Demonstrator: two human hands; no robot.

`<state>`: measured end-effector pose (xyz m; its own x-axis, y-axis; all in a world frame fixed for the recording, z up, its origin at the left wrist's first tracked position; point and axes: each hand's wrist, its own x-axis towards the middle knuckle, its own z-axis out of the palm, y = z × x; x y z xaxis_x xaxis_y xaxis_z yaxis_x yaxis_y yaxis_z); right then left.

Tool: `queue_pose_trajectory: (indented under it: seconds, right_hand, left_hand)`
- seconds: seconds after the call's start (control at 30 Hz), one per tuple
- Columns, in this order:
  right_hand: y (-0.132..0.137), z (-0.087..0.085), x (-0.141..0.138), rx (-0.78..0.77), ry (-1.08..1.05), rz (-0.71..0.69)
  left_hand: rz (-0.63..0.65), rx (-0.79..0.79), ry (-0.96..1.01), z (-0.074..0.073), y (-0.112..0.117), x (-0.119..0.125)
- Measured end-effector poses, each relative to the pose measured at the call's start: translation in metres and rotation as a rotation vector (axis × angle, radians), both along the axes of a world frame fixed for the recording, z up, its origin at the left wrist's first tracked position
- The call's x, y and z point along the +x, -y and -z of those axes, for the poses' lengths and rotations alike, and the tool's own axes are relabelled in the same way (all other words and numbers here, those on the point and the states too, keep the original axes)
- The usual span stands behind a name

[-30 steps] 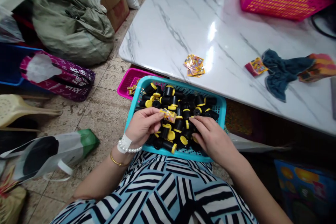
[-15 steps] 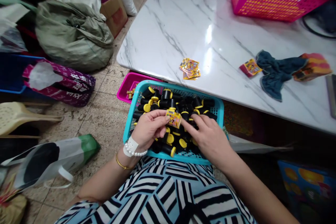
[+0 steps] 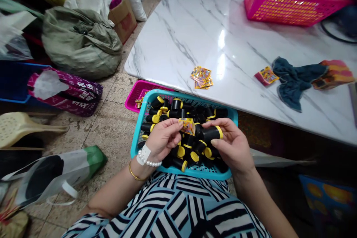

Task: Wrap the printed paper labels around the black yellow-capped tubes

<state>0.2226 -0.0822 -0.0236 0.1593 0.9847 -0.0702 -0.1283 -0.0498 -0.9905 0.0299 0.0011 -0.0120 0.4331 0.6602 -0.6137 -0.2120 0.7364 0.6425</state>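
Note:
Between the thumb and fingers of my left hand (image 3: 166, 135) is a small yellow printed box (image 3: 187, 126), held above the basket. My right hand (image 3: 232, 143) grips a black cylinder with a yellow end (image 3: 212, 133), lying sideways just right of the box. Beneath both hands is a turquoise basket (image 3: 135, 134), filled with several more black cylinders with yellow ends (image 3: 178, 163). Some of them are hidden by my hands. On the table beyond the basket lies a loose pile of yellow printed cards or flat packets (image 3: 202, 77).
The marble-patterned table (image 3: 167, 41) carries a pink basket (image 3: 279, 7), a blue cloth (image 3: 297, 78) and a small printed stack (image 3: 267, 76). A pink tray (image 3: 134, 95) sits partly behind the turquoise basket. On the floor at left are a sack (image 3: 80, 41) and a purple bag (image 3: 75, 93).
My right hand has taken hold of a black cylinder and lifted it from the basket. The box in my left hand has moved slightly right and turned. The view has shifted a little.

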Motion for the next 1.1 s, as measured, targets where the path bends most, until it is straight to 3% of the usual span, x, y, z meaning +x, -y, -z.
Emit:
queue_pose_trajectory:
  seconds: [0.1, 0.33, 0.57, 0.77, 0.87, 1.0, 1.1]
  right_hand:
    - [-0.003, 0.005, -0.007, -0.013, -0.122, 0.080]
    - [-0.007, 0.007, -0.005, -0.011, -0.078, 0.102]
    - [-0.007, -0.009, -0.014, -0.020, 0.085, 0.154]
    - [-0.003, -0.005, -0.022, 0.084, 0.368, 0.244]
    - [0.000, -0.003, -0.022, 0.164, 0.385, 0.271]
    - [0.002, -0.006, -0.022, 0.228, 0.312, 0.345]
    - [0.001, -0.006, -0.023, 0.253, 0.290, 0.308]
  left_hand:
    - [0.035, -0.003, -0.003, 0.001, 0.000, 0.007]
    - [0.060, -0.075, 0.133, 0.004, 0.000, 0.016]
    - [0.069, -0.087, 0.150, 0.003, -0.001, 0.018]
    - [0.032, -0.050, 0.106, 0.004, 0.003, 0.017]
    - [0.028, 0.037, 0.020, 0.003, 0.008, 0.014]
    - [-0.060, 0.327, -0.063, 0.000, 0.011, 0.007]
    - [0.041, 0.446, -0.002, -0.004, 0.007, 0.004]
